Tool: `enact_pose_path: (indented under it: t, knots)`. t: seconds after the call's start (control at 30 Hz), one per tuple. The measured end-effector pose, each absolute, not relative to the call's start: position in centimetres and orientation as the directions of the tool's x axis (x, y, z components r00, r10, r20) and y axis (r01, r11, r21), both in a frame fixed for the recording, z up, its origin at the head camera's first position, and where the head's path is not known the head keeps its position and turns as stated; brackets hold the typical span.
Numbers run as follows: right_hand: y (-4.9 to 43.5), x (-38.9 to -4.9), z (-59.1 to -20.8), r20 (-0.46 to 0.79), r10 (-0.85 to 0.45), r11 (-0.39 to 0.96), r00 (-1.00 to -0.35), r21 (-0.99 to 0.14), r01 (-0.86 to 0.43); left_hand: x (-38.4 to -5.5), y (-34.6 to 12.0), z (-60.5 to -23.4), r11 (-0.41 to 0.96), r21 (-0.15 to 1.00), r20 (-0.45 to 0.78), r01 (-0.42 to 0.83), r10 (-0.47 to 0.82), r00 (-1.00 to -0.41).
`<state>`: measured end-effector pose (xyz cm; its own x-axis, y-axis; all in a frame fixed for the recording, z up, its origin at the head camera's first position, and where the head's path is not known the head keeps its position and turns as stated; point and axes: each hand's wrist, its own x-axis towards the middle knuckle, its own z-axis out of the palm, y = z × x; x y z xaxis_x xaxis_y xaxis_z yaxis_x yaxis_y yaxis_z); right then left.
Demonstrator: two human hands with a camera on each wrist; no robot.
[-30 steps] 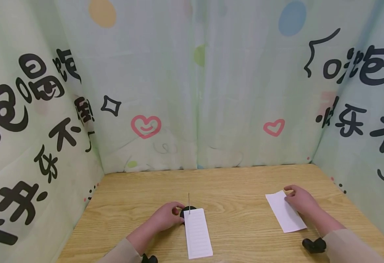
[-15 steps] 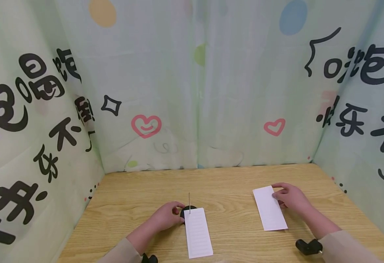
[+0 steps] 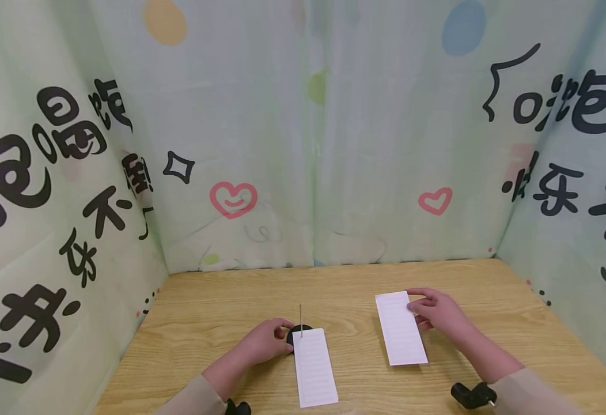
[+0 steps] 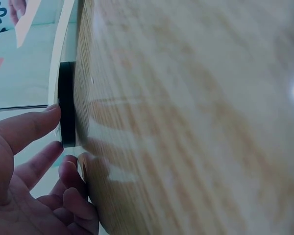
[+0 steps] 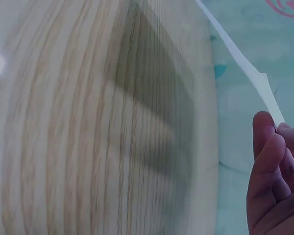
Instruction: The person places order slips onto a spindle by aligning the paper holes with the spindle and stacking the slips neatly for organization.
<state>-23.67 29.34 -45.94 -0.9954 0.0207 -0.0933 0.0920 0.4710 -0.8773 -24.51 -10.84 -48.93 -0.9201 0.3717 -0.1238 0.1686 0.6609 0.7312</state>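
Pinching paper slip edge w/ right hand; left hand steadying spike base.

Wood-grain table, matt; lined paper slips; cloth backdrop.

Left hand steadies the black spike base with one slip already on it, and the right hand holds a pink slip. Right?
Not quite: the slip pinched by the right hand is white, as the head view shows. The left hand does steady the base, with another slip on it.

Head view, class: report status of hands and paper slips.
Left hand grips black spike base. Right hand pinches loose slip, lifted. Path to spike unobstructed.
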Motion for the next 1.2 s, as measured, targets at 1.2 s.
enact_pose_path:
  t: [1.2]
  knots:
    - [17.5, -23.7, -44.0, -0.042, -0.154, 0.212, -0.987, -0.977, 0.009, -24.4, -10.8, -49.0, 0.665, 0.730, -0.132, 0.158, 0.365, -0.922]
